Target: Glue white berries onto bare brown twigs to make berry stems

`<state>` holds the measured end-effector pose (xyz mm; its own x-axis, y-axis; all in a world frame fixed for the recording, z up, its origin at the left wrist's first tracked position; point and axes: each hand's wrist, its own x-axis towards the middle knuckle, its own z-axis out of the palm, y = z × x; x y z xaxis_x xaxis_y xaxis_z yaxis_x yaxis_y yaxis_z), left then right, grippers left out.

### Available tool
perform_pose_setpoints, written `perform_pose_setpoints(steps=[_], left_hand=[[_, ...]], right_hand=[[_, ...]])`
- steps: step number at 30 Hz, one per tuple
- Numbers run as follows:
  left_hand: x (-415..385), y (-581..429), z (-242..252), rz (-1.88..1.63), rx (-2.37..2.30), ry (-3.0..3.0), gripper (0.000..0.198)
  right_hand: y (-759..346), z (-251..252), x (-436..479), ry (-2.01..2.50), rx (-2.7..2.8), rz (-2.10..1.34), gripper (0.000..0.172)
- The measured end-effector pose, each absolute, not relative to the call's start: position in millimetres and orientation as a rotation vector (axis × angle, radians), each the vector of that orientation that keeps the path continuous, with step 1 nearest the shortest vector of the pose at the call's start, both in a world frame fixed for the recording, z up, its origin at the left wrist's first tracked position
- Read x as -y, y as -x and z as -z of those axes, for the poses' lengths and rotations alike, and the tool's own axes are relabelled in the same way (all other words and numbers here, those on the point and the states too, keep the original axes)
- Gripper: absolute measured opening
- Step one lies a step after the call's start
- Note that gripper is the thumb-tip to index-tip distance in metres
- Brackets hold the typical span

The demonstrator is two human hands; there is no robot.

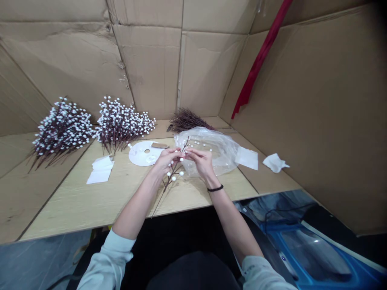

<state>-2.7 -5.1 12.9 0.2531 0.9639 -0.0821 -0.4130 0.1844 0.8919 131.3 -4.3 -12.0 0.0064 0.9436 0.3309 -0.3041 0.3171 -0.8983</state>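
My left hand is closed around a thin dark twig that carries a few small white beads, its stem slanting down toward the table's front edge. My right hand pinches at the twig's upper tip, fingers pressed together, with a black band on its wrist. Both hands meet just in front of a clear plastic bag holding loose white beads.
Two bundles of finished white-beaded twigs lie at the back left. A pile of bare dark twigs sits behind the bag. A white disc, paper pieces, crumpled tissue and cardboard walls surround the wooden table.
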Motion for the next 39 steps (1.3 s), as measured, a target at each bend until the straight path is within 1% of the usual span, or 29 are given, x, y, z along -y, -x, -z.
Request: perform_pose_setpoints(steps=[12, 21, 27, 35, 39], left_hand=[[2.1, 2.7, -9.8, -1.138, -0.792, -0.916, 0.019], [0.0, 2.9, -6.7, -1.136, -0.796, -0.898, 0.025], [-0.1, 2.4, -5.6, -1.155, -0.765, -0.898, 0.021], [-1.2, 2.3, -3.7, -1.158, -0.755, -0.881, 0.025], [1.0, 3.0, -6.2, -1.151, -0.755, -0.895, 0.022]], right_hand=[[-131.1, 11.6, 4.2, 0.719, 1.165, -1.142, 0.013], [-130.5, 11.2, 4.1, 0.728, 1.145, -1.160, 0.017], [-130.5, 12.0, 3.7, 0.728, 1.143, -1.154, 0.017], [-131.1, 11.8, 4.3, 0.730, 1.159, -1.161, 0.017], [-131.7, 11.2, 4.2, 0.702, 1.161, -1.169, 0.015]])
